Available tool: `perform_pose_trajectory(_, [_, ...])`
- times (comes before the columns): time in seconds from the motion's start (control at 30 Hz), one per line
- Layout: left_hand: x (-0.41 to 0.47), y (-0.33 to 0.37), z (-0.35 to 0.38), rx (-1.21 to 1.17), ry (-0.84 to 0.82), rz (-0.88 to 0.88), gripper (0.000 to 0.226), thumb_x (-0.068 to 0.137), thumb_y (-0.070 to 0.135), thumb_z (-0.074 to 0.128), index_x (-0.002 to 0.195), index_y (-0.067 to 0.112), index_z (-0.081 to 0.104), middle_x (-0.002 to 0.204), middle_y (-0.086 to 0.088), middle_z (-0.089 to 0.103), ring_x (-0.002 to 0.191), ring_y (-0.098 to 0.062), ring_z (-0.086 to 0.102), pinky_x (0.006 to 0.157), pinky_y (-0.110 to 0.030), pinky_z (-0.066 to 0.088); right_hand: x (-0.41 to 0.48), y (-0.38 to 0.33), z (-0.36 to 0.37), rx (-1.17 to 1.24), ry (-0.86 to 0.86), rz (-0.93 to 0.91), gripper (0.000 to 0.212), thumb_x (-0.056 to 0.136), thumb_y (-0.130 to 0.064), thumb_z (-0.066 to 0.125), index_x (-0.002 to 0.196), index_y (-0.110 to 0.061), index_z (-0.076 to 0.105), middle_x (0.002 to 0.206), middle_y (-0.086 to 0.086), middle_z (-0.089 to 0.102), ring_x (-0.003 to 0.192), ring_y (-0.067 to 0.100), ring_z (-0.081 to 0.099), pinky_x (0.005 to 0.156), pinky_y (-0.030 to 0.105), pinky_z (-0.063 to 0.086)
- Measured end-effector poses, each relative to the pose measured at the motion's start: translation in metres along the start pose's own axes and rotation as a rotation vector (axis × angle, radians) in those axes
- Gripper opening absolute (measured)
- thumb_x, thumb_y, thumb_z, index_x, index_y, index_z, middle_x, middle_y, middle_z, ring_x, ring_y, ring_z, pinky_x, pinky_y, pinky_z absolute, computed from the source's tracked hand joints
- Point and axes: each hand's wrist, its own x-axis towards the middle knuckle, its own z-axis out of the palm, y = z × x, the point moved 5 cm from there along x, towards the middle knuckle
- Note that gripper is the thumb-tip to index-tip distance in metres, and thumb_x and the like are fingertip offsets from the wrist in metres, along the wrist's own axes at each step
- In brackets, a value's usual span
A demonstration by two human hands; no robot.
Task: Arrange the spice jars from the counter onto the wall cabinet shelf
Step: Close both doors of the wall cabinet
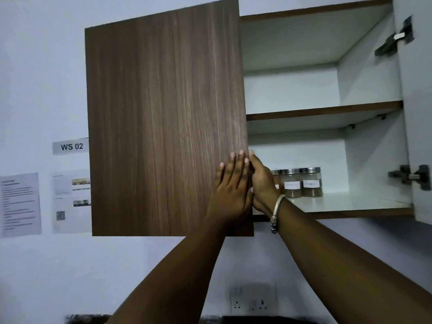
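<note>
The wall cabinet has a brown wood-grain left door (163, 122), and my left hand (231, 190) lies flat against its front near the right edge, fingers spread. My right hand (261, 181), with a metal bangle on the wrist, curls around that door's right edge. On the lower shelf (350, 204) stand clear spice jars (300, 182) with steel lids and white labels, side by side toward the back. Two show fully; a third is partly hidden behind my right hand. The upper shelf (325, 111) holds nothing visible.
The right cabinet door (416, 113) stands swung wide, its metal hinges showing. Papers and a "WS 02" label (71, 146) hang on the wall at left. A wall socket (252, 300) sits below the cabinet, and a dark counter edge shows at the bottom.
</note>
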Motion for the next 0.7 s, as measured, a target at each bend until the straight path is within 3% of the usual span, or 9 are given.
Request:
perform_pose_trajectory(0.1, [0.007,-0.011,0.02,0.016,-0.069,0.002,0.07,0.106,0.035,0.035,0.163,0.007,0.003,0.171,-0.011,-0.008,0.159,-0.029,-0.012,0.129,-0.049,-0.002,0.019,0.009,-0.003,-0.099,0.072,-0.014,0.046,0.097,-0.056,0.057,0.095,-0.018,0.083,0.101,0.002,0.082,0.095,0.013,0.078,0.093,0.035,0.058])
perform_pose_trajectory(0.3, [0.01,-0.018,0.043,0.077,-0.066,-0.021,0.077,0.104,0.04,0.04,0.162,0.006,0.002,0.17,-0.012,-0.012,0.158,-0.03,-0.013,0.127,-0.046,-0.01,0.047,0.029,-0.012,-0.064,0.067,-0.002,0.042,0.094,-0.059,0.06,0.091,-0.025,0.084,0.101,0.002,0.081,0.095,0.014,0.078,0.085,0.033,0.058])
perform_pose_trajectory(0.43, [0.013,-0.018,0.034,0.003,-0.141,-0.031,0.072,0.105,0.041,0.028,0.162,0.011,-0.005,0.169,-0.008,-0.017,0.157,-0.027,-0.02,0.127,-0.044,-0.013,0.047,0.028,-0.011,-0.114,0.082,-0.026,0.041,0.096,-0.06,0.056,0.086,-0.031,0.084,0.095,-0.004,0.082,0.088,0.008,0.078,0.08,0.029,0.058])
perform_pose_trajectory(0.5, [0.013,-0.014,0.02,-0.158,-0.198,-0.07,0.068,0.103,0.04,0.017,0.162,0.015,-0.005,0.168,-0.004,-0.019,0.156,-0.023,-0.022,0.126,-0.042,-0.014,0.039,0.021,-0.007,-0.152,0.108,-0.015,0.045,0.1,-0.055,0.054,0.085,-0.022,0.082,0.091,-0.004,0.082,0.085,0.009,0.079,0.089,0.034,0.06])
perform_pose_trajectory(0.57, [0.009,-0.006,0.006,-0.456,-0.284,-0.185,0.063,0.104,0.033,0.016,0.163,0.012,0.011,0.168,-0.004,-0.009,0.159,-0.024,-0.011,0.128,-0.037,-0.007,0.022,0.01,-0.003,-0.132,0.058,0.002,0.046,0.102,-0.051,0.051,0.084,-0.018,0.077,0.086,-0.001,0.08,0.081,0.015,0.077,0.095,0.041,0.058])
perform_pose_trajectory(0.67, [-0.007,0.039,-0.021,-1.192,-0.291,-0.595,0.042,0.112,0.021,0.037,0.15,0.008,0.047,0.159,-0.017,0.043,0.145,-0.032,0.043,0.12,-0.046,0.035,-0.023,-0.017,-0.003,0.008,-0.123,-0.009,0.068,0.107,-0.053,0.032,0.064,-0.021,0.073,0.064,-0.007,0.071,0.062,0.006,0.07,0.075,0.027,0.06])
perform_pose_trajectory(0.7, [-0.012,0.063,-0.035,-1.441,-0.226,-0.676,0.042,0.11,0.026,0.041,0.148,0.01,0.051,0.153,-0.015,0.052,0.139,-0.031,0.051,0.114,-0.048,0.042,-0.046,-0.029,-0.011,-0.035,-0.115,-0.045,0.064,0.105,-0.054,0.032,0.074,-0.02,0.075,0.072,-0.005,0.074,0.071,0.005,0.072,0.081,0.028,0.061])
